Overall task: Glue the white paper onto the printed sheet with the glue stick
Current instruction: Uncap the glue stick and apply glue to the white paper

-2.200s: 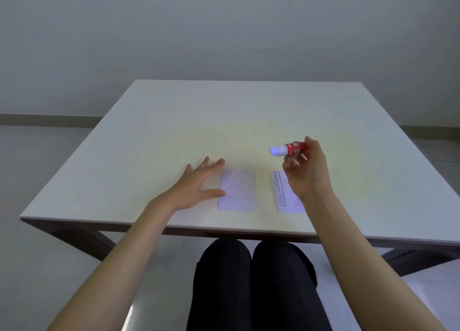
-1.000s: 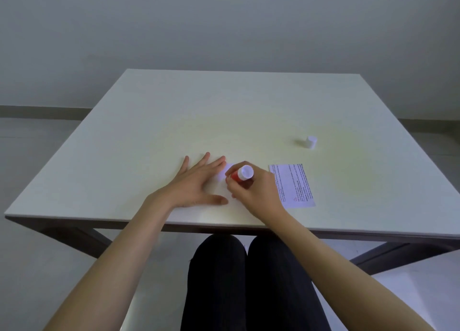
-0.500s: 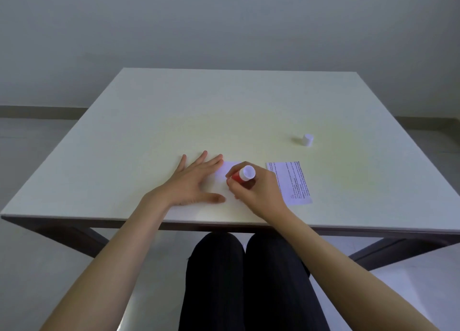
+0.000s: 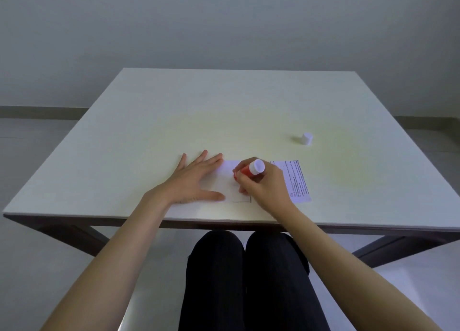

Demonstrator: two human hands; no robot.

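The white paper (image 4: 227,181) lies flat near the table's front edge. My left hand (image 4: 194,181) rests flat on its left side, fingers spread, pinning it down. My right hand (image 4: 263,184) grips the red glue stick (image 4: 250,170), tilted with its white base up and its tip down on the paper's upper middle. The printed sheet (image 4: 297,181) lies just right of the white paper, partly hidden by my right hand.
The glue stick's white cap (image 4: 307,138) stands on the table (image 4: 174,106) behind and to the right of the printed sheet. My dark-clothed knees (image 4: 249,268) are under the front edge. A plain wall is behind.
My right hand carried the uncapped glue stick from above the printed sheet onto the white paper, where it shifts slightly. The cap now stands on the table. My left hand stays flat.
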